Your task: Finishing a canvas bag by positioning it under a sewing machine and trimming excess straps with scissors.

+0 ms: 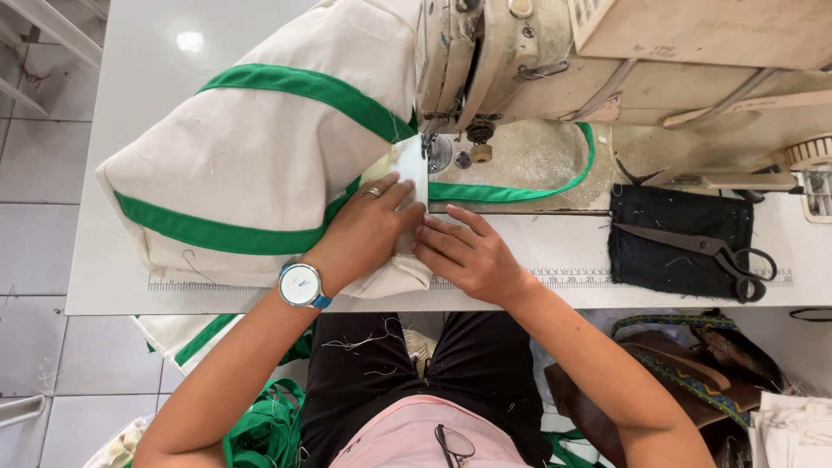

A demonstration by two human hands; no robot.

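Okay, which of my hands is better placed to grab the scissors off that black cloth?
Probably the right hand: it lies on the scissors' side of the table, while the left hand is pressing the cream fabric by the needle.

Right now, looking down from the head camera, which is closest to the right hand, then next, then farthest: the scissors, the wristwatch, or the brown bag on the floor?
From the right hand:
1. Wristwatch, to its left on the other wrist.
2. Scissors, to its right on the dark cloth.
3. Brown bag, lower right, under the table's edge.
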